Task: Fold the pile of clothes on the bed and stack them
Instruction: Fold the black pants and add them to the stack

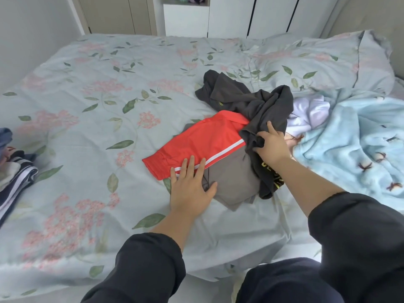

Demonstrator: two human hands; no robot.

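While pressing down flat with the left hand (190,189), grabbing a bunch of dark cloth with the right hand (272,147). Left fingers straight and spread, holding nothing, lying partly on the near end of the red shorts (203,143) (white stripe along one side) and partly on the grey piece (231,184) under them. Right fingers curled tight round a fold of the black shirt (247,99), yellow letters showing near the wrist. Black shirt all crumpled, lying over the far end of the red shorts and over the right side of the grey piece. All three in the middle of the bed (87,95), on a sheet with pink flowers and green leaves. Just behind the black shirt, a pale lilac piece (310,112), touching a fluffy light blue blanket (354,145) on the right. Far right, a pillow (328,60) in the same flower cloth. At the left edge, a small stack of folded clothes (15,169), well apart from the pile. White cupboard doors (273,14) past the bed.
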